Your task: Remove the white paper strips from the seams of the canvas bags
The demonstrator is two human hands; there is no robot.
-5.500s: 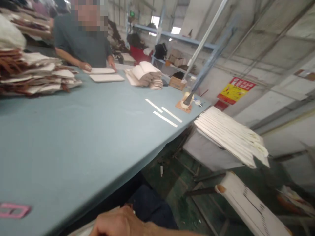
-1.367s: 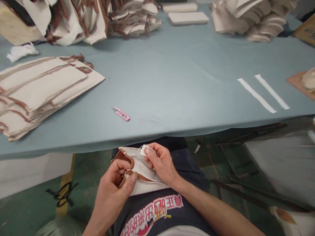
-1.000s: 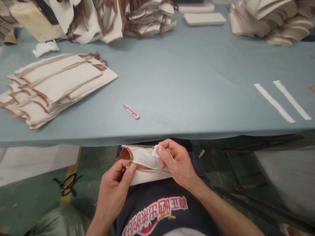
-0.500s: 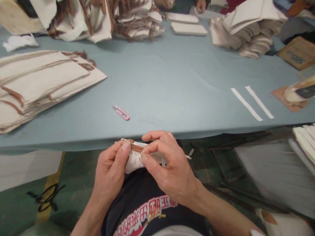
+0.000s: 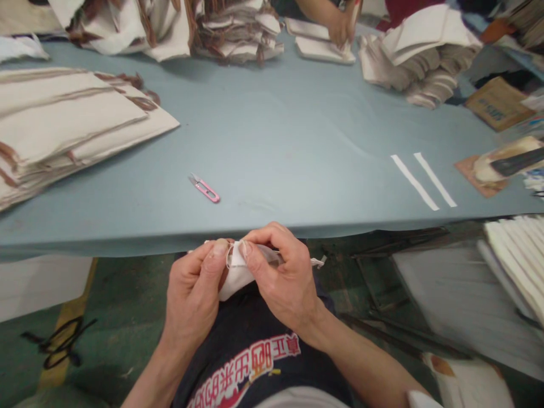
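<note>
Just below the table's front edge, a white cloth piece [image 5: 233,283] is pinched between my two hands. My left hand [image 5: 192,294] grips its left end with thumb and forefinger. My right hand [image 5: 288,280] pinches the upper edge, where a small white flap [image 5: 238,255] and a thin loop of pale thread [image 5: 229,256] show between the thumbs. Much of the cloth is hidden behind my fingers, and a narrow pale end [image 5: 318,262] sticks out past my right hand. Pink thread snips [image 5: 205,188] lie on the table beyond my hands.
On the blue-covered table [image 5: 272,141], stacked cream pieces with brown trim [image 5: 76,119] lie left. Two white strips [image 5: 414,181] and a black-handled tool on a brown pad [image 5: 484,175] lie right. Across the table, a co-worker's hand [image 5: 340,28] is over white padded pieces [image 5: 317,50].
My right hand has closed in towards my left, its thumb now on the cloth's upper edge; the brown trim there is covered by white. The co-worker's hand has reached onto the white padded pieces.
</note>
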